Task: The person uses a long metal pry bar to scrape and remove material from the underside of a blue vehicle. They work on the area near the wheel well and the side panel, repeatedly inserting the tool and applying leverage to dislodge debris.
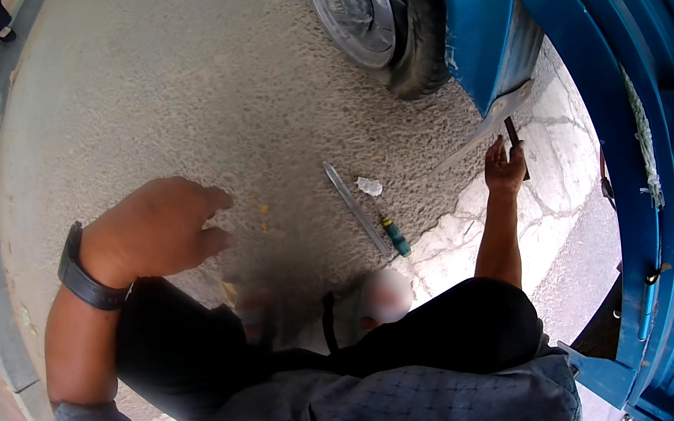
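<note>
The right hand [507, 169] is holding a bar [511, 128] near the panel [480, 20], probably needing steady grip, while the left hand [163, 226] is hanging empty, loosely spread.

The wheel-arch panel [477, 25] looks like painted blue metal, glossy and scuffed along its edge. The tyre [424, 51] is matt black rubber around a dull grey metal wheel rim [380, 27]. The road surface [150, 90] is rough and grainy. A long strip [357, 209] has a smooth, pale sheen; the screwdriver's green handle [397, 237] looks like plastic. The dark flat bar [512, 131] appears matt. The shirt [369, 412] is patterned grey cloth, the trousers [453, 329] matt black fabric.
</note>
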A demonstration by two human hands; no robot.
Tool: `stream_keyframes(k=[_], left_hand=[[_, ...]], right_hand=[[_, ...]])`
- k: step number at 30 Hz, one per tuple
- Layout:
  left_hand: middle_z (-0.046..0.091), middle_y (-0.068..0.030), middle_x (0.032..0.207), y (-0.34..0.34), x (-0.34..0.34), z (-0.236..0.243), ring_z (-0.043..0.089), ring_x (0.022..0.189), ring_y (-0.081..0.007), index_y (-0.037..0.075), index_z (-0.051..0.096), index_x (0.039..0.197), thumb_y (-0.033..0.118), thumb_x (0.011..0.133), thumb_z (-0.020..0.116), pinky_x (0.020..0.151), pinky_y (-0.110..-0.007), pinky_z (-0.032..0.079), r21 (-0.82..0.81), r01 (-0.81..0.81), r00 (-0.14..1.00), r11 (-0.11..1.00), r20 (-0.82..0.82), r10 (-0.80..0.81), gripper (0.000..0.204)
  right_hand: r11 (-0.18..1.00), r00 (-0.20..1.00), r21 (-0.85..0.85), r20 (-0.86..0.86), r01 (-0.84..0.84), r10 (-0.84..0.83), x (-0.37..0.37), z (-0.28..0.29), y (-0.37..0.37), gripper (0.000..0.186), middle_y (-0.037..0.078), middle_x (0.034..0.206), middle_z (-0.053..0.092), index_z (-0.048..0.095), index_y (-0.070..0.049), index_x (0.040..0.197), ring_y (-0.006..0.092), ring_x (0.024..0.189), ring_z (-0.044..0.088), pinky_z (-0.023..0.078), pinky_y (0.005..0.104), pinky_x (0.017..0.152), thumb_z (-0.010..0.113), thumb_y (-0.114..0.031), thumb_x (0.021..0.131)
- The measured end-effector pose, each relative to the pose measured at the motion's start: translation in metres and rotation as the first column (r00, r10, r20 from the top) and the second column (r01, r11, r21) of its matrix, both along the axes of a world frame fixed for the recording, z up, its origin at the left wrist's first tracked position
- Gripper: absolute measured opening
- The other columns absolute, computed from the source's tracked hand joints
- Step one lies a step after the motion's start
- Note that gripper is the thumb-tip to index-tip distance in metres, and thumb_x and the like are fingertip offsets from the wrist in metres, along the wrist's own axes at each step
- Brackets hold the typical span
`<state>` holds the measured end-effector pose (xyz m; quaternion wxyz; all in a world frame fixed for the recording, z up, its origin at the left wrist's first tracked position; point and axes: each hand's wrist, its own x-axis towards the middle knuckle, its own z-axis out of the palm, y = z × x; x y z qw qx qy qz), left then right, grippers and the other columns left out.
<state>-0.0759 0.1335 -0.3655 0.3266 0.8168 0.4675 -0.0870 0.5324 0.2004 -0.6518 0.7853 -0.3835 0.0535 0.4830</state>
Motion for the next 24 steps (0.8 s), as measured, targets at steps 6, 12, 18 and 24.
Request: stream_keyframes(k=[6,12,18,24], left_hand=[[0.070,-0.0226,0.101,0.001,-0.005,-0.005,0.067,0.097,-0.0404,-0.001,0.066,0.119,0.025,0.086,0.074,0.084,-0.046,0.053,0.006,-0.015,1.000,1.000,0.001,0.015,0.042],[0.070,-0.0222,0.103,0.008,0.006,-0.015,0.067,0.099,-0.0400,-0.001,0.066,0.120,0.026,0.087,0.074,0.085,-0.046,0.052,0.001,0.036,0.999,0.999,0.041,-0.036,0.043],[0.071,-0.0216,0.101,0.007,0.008,-0.007,0.067,0.098,-0.0400,0.000,0.066,0.119,0.026,0.087,0.074,0.084,-0.046,0.053,-0.003,0.013,0.999,1.000,0.032,-0.013,0.042],[0.071,-0.0226,0.098,0.016,0.008,-0.018,0.068,0.094,-0.0387,-0.001,0.066,0.118,0.027,0.086,0.075,0.081,-0.045,0.053,-0.043,0.005,1.000,0.999,-0.007,-0.005,0.043]], right_hand=[[0.918,0.808,0.118,0.526,-0.379,0.266,0.043,0.100,0.059,0.034,0.013,0.108,0.072,0.059,-0.007,0.127,0.0182,0.083,0.068,0.057,0.0282,0.072,0.057,-0.032,0.104],[0.764,0.636,0.208,0.703,-0.611,0.318,0.076,0.167,0.130,0.027,0.009,0.098,0.066,0.062,-0.008,0.119,0.0145,0.073,0.063,0.053,0.0282,0.057,0.058,-0.029,0.103],[0.982,0.922,0.058,0.359,-0.178,0.146,-0.011,0.036,0.018,0.016,-0.006,0.073,0.052,0.060,-0.020,0.101,0.0064,0.063,0.051,0.047,0.0232,0.057,0.066,-0.035,0.100],[0.952,0.971,0.220,0.153,-0.214,0.183,0.008,0.033,0.034,0.015,-0.002,0.077,0.059,0.063,-0.015,0.102,0.0109,0.067,0.057,0.054,0.0268,0.063,0.059,-0.030,0.104]])
